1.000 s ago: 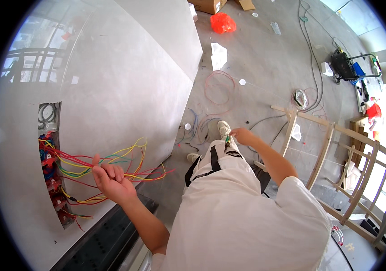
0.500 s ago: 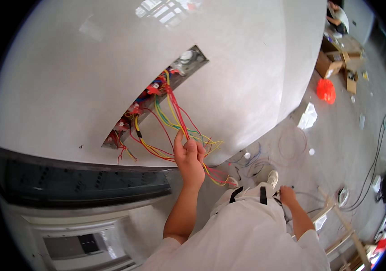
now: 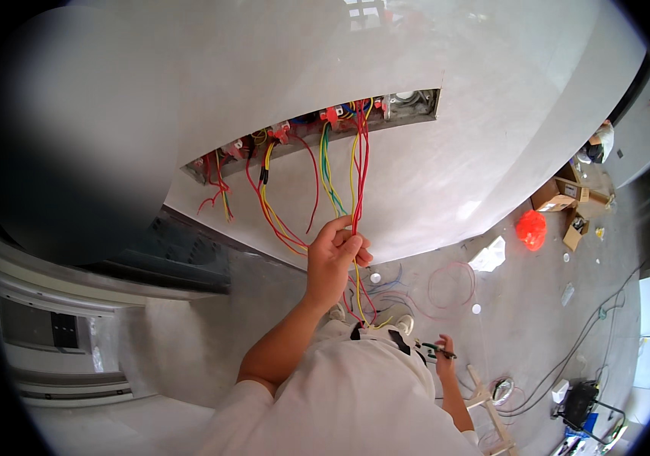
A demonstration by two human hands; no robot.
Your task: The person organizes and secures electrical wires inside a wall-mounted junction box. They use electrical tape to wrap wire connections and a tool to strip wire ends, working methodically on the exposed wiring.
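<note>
Wires (image 3: 357, 175) pinched in left hand (image 3: 334, 254), red and yellow strands drawn from wall opening (image 3: 317, 133); right hand (image 3: 443, 361) gripping pliers (image 3: 437, 349), low; probably sorting strands, cutting next

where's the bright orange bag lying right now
In the head view, the orange bag lies on the grey floor at the right, just left of the cardboard boxes and right of a white sheet, well away from both hands.
</note>
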